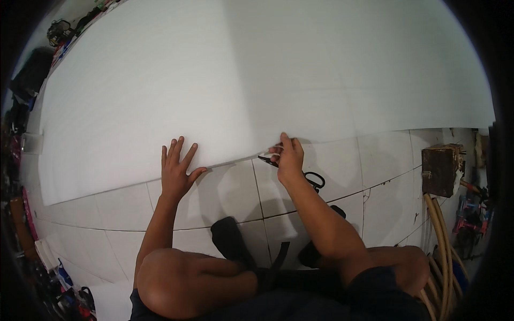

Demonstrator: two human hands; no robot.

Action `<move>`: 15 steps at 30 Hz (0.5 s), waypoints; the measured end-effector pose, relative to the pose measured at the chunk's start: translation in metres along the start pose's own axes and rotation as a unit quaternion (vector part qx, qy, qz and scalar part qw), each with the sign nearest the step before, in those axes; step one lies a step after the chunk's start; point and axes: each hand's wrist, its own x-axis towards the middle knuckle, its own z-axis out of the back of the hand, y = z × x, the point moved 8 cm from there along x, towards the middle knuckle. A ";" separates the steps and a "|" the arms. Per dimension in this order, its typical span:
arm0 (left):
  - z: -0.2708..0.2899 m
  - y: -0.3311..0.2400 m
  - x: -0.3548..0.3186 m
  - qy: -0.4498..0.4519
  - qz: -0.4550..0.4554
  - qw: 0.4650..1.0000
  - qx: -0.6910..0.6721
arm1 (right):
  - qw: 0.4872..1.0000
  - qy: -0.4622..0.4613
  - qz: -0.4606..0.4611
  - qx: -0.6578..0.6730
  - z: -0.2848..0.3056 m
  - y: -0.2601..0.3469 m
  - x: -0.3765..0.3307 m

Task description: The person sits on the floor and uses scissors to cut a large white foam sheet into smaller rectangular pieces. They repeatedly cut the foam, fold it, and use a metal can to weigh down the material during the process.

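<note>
A large white sheet (160, 80) spreads over the floor, with its near edge running just in front of me. My left hand (179, 171) rests flat on that edge, fingers spread and thumb stretched out to the right. Farther right, my right hand (289, 157) has its fingers curled at the sheet's edge and pinches a bit of it. Below and behind this hand lies a pair of black scissors (315, 182) on the tiles. The hand and forearm hide the scissors' middle; a dark end and the looped handles show on either side.
White floor tiles (230, 187) lie between the sheet and my dark-shod feet (231, 241). A worn brown box (441, 171) stands at the right, above curved tan tubes (439, 241). Assorted items line the left side, including a black bag (32, 75) and a fan (60, 32).
</note>
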 end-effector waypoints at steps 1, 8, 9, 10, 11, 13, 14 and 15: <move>0.000 0.001 -0.002 -0.002 0.005 1.000 -0.006 | 0.999 0.006 0.049 -0.013 -0.011 0.011 0.001; -0.005 0.001 -0.002 -0.006 0.012 1.000 -0.026 | 0.994 0.000 -0.045 -0.095 0.011 -0.022 0.015; -0.005 0.005 -0.001 -0.007 0.014 0.999 -0.029 | 0.995 0.034 -0.050 -0.082 0.008 -0.028 0.014; -0.006 0.005 -0.001 -0.007 0.016 0.999 -0.027 | 0.994 0.064 -0.052 -0.068 0.007 -0.034 0.015; -0.007 0.005 0.000 -0.008 0.018 0.999 -0.025 | 0.979 0.116 0.039 -0.165 0.001 -0.028 0.015; -0.007 0.001 0.000 -0.008 0.021 1.000 -0.018 | 0.888 0.217 0.212 -0.345 -0.025 -0.021 0.002; -0.006 -0.001 -0.001 -0.008 0.023 1.000 -0.013 | 0.877 0.228 0.223 -0.359 -0.032 -0.021 -0.002; -0.003 -0.002 -0.002 -0.007 0.024 1.000 -0.007 | 0.866 0.240 0.233 -0.372 -0.038 -0.021 -0.005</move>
